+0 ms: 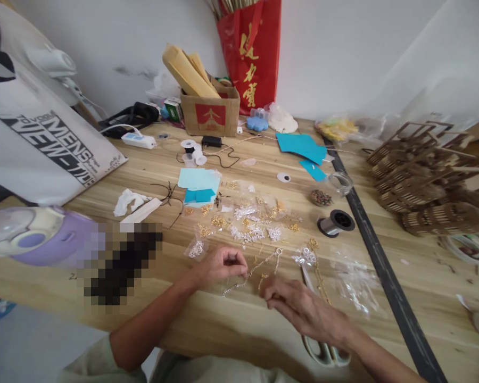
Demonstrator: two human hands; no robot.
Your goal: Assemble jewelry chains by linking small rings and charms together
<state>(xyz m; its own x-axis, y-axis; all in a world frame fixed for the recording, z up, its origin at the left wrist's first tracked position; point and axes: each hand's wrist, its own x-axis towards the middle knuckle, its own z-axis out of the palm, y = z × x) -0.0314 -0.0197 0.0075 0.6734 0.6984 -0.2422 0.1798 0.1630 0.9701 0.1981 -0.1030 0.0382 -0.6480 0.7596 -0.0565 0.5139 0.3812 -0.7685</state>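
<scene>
A thin silver chain [235,287] runs slantwise on the wooden table up to a ring at its top. My left hand [223,264] is closed in a pinch, its fingertips at the middle of this chain. To the right, my right hand [299,303] has its fingers pressed together beside the chain's other strand and a small gold piece; what it holds is hidden. Scissors [323,354] lie partly under my right wrist. A gold chain [321,274] lies just beyond that hand. Small bags of silver and gold findings [251,231] spread out ahead of both hands.
A wire spool [335,223] and a tipped jar of beads [322,197] stand at right, near a dark strip [377,250]. Brown wooden lattice pieces [431,181] are farther right. A purple-white device [64,234] sits left. At the back are a cardboard box [209,114] and red bag [251,58].
</scene>
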